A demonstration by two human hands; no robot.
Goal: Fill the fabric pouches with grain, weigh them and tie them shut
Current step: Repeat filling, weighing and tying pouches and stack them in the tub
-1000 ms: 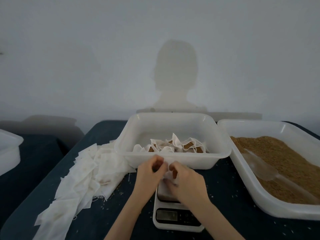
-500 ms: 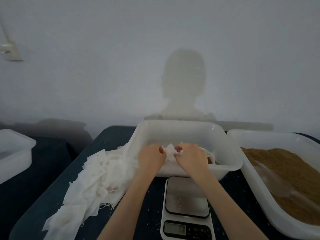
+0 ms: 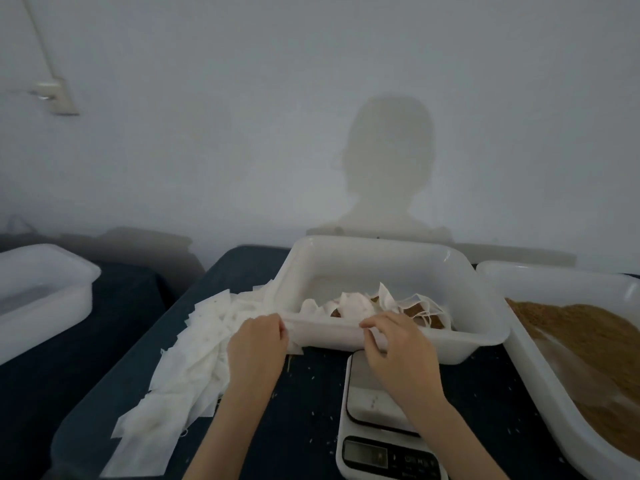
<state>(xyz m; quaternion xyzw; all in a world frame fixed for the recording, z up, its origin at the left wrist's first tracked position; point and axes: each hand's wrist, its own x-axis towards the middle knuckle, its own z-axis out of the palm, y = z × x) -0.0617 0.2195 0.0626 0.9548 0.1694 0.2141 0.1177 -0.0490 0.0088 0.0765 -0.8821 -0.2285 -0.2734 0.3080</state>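
Pouches [image 3: 360, 304] — limp white fabric, crumpled in smooth plastic tub [image 3: 381, 337]

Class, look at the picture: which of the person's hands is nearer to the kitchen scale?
Right. The right hand hovers directly over the scale's platform; the left hand is off to its left, beside the empty pouches.

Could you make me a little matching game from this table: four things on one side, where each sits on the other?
Things:
1. kitchen scale
2. loose grain
3. empty fabric pouches
4. filled pouches

Places:
A. in the middle white tub
B. heaped on the dark cloth, left of the tubs
C. in the big tub at the right
D. in front of the middle tub, under the right wrist

Pairs: 1-D, 2-C, 3-B, 4-A
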